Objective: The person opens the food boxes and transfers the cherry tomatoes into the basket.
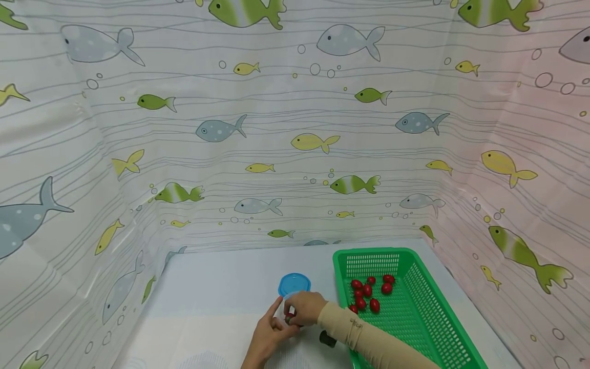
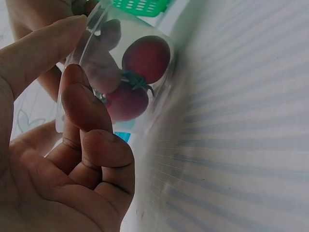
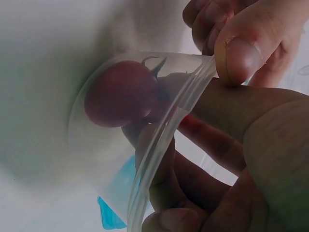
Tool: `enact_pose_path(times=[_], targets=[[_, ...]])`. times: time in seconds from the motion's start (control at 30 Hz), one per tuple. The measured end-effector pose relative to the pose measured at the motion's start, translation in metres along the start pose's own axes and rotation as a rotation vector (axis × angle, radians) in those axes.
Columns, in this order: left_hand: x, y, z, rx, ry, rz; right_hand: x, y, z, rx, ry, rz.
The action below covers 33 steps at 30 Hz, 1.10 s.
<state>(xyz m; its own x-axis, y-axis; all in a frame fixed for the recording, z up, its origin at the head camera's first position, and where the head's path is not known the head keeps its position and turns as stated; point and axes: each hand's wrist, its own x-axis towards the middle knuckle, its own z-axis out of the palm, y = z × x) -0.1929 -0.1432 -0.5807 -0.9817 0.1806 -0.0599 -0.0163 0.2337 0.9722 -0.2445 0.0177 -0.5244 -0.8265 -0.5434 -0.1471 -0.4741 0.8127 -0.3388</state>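
In the head view, my left hand (image 1: 268,335) holds a clear plastic tub (image 2: 161,92) at its rim, with the thumb (image 3: 241,60) over the edge. Two red cherry tomatoes (image 2: 147,58) with green stems show through the tub's wall in the left wrist view. My right hand (image 1: 308,307) reaches into the tub, its fingers (image 3: 159,164) bent inside the rim. Between its thumb and finger it pinches a cherry tomato (image 1: 289,318), partly hidden by the hand. One large tomato (image 3: 120,94) lies against the tub's wall in the right wrist view.
A blue lid (image 1: 295,283) lies on the white table (image 1: 216,287) just behind the tub. To the right stands a green plastic basket (image 1: 442,302) with several cherry tomatoes (image 1: 367,290) at its left side. My right sleeve (image 1: 369,335) crosses over the basket's near left rim.
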Motion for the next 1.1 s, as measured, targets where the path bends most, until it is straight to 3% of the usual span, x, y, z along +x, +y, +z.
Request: enact_pose_path(times=[0.53,0.9,1.1], targets=[[0.001,-0.004,0.002,0.016,0.02,-0.015,-0.003,0.005,-0.004,0.095,0.025,-0.003],[0.001,-0.002,0.003,-0.027,0.009,-0.007,-0.009,0.011,-0.015,0.098,0.151,-0.058],[0.002,-0.002,0.003,-0.008,0.012,-0.004,-0.012,0.02,-0.025,0.208,0.18,-0.097]])
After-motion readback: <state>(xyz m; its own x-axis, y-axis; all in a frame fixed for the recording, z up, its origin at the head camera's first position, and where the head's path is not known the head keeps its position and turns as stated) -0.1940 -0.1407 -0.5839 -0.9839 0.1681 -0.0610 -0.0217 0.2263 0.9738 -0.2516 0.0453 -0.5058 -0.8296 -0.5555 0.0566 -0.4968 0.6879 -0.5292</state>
